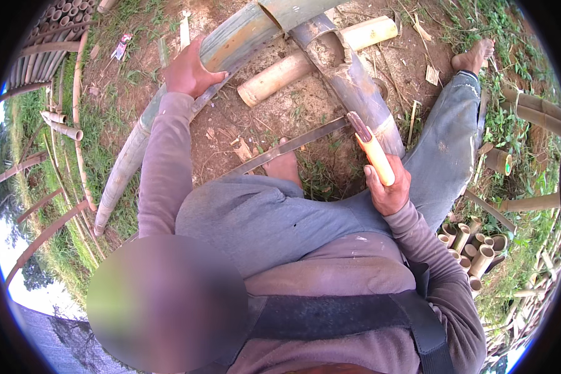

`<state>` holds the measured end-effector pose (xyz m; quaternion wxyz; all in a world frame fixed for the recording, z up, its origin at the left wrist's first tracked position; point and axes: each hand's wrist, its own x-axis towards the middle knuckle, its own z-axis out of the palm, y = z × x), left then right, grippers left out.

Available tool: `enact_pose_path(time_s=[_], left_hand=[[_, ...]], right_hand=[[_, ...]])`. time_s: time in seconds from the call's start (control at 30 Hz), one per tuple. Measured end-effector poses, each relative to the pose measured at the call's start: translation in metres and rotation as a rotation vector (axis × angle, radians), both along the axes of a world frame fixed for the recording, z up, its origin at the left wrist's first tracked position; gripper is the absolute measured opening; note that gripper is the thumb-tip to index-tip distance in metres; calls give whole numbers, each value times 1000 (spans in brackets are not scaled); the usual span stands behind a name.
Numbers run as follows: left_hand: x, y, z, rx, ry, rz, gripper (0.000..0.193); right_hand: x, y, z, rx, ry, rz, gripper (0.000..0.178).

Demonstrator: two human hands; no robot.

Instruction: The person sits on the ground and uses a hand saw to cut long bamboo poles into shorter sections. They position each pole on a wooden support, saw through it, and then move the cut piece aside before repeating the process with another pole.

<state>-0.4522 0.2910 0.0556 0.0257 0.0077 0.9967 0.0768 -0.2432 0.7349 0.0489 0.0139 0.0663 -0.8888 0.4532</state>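
Note:
My left hand (190,70) grips a long grey-green bamboo pole (234,45) that slants from the upper middle to the lower left. Its thumb lies across the near side, and its fingers are mostly hidden. In my right hand (390,188) is a tool with an orange handle (375,156) and a dark brown front end, with the thumb pressed along it. A long narrow dark strip (302,138) runs from that front end over my foot; I cannot tell whether the two are joined. Just beyond the tool is a notched bamboo piece (358,90).
A shorter pale bamboo length (274,80) lies under the notched piece on bare soil with chips. My bent leg (274,215) and outstretched leg (449,146) frame the work. Cut bamboo tubes (480,258) are bunched at right; a bamboo fence (78,124) stands at left.

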Motion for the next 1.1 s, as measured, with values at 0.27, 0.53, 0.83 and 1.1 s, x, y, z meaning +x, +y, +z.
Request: enact_pose_path(time_s=[0.27,0.53,0.83,1.1], left_hand=[[110,34,-3,141,33,-109,98],[166,50,35,247,-230,-189,100],[311,-78,-40,741,1287,1467,85],[295,-69,-74,2293,1399,920,78]], right_hand=[[-66,-18,41,152,177,364,54],[-112,-121,-8,-682,-547,140,44],[-141,-45,41,-637,-453,-89,56],[-160,-13,22,-531,-189,-394,65]])
